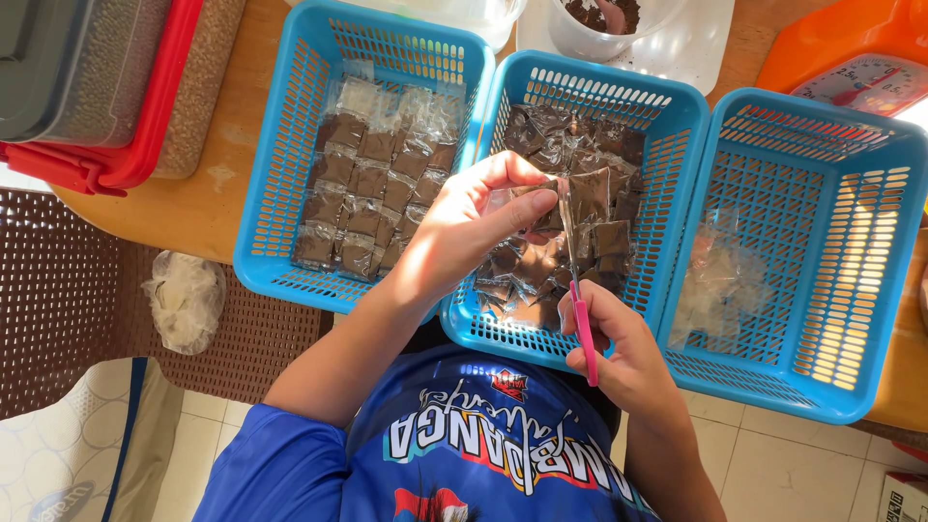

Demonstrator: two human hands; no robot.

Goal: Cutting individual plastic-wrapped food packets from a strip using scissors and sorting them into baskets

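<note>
Landmark: the middle blue basket (pixel 677 106), which stands between two others like it on the wooden table (pixel 208 208).
Left hand: my left hand (pixel 464 227) hangs over the middle blue basket's near left part, thumb and fingers pinched tight on the clear plastic strip of brown-filled packets (pixel 585 198), which I hold up just above the heap.
Right hand: my right hand (pixel 619 343) is at the middle blue basket's near rim, fingers closed through the pink handles of the scissors (pixel 583 324); the blades point away from me, up to the strip. Whether the blades are apart or closed I cannot tell.
Done, as I judge it: the left blue basket (pixel 280 145), left of the middle one, holds trimmed brown packets (pixel 372 184) laid in fairly neat rows, covering most of its floor.
Offcuts: the right blue basket (pixel 870 319), right of the middle one, holds only a small heap of clear plastic scraps (pixel 720 280).
Left to do, as I judge it: a loose heap of uncut packets (pixel 570 145) fills the middle blue basket from far wall to near wall, so a good share of the cutting remains.
Beyond the middle blue basket: a clear tub with brown powder (pixel 604 14); to its far right, an orange kitchen scale (pixel 851 58).
</note>
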